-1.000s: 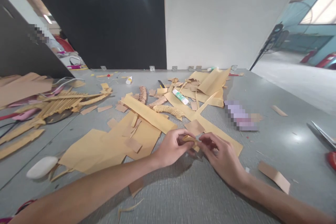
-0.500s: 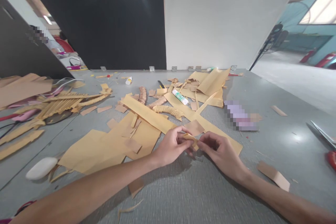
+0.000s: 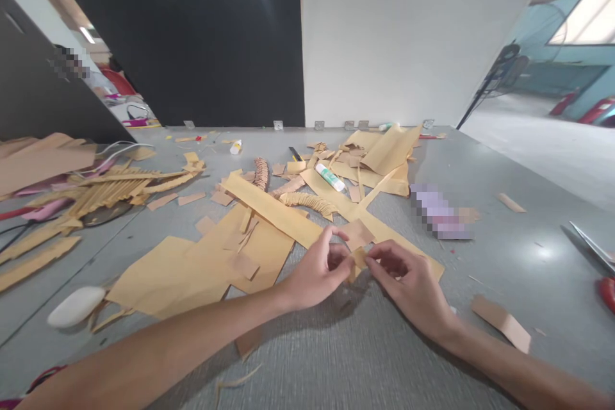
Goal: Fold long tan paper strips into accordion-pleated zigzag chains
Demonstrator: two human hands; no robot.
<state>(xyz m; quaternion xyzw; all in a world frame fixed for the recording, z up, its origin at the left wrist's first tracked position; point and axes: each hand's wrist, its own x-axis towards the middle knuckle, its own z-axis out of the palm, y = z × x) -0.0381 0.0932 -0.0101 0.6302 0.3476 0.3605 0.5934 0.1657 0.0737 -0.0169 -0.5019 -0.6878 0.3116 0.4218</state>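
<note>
Near edge: bare grey table [image 3: 336, 365], with a brown scrap [image 3: 250, 339] beside the left forearm.

Left hand [image 3: 314, 272] and right hand [image 3: 408, 282] meet just above the table. Each pinches the same small folded paper piece [image 3: 358, 261] between thumb and fingertips.

Risk, as I judge it: the piece is tiny and the grip shallow. An uneven pull could tear it or spring a fold. If it slips, it lands among look-alike scraps.

Long axis seems to run near-to-far, lower end toward the person, slightly tilted. Fingers hide much of it, so unsure.

Beyond: large paper sheet [image 3: 192, 269], long strip [image 3: 273, 208], glue stick [image 3: 330, 177].
</note>
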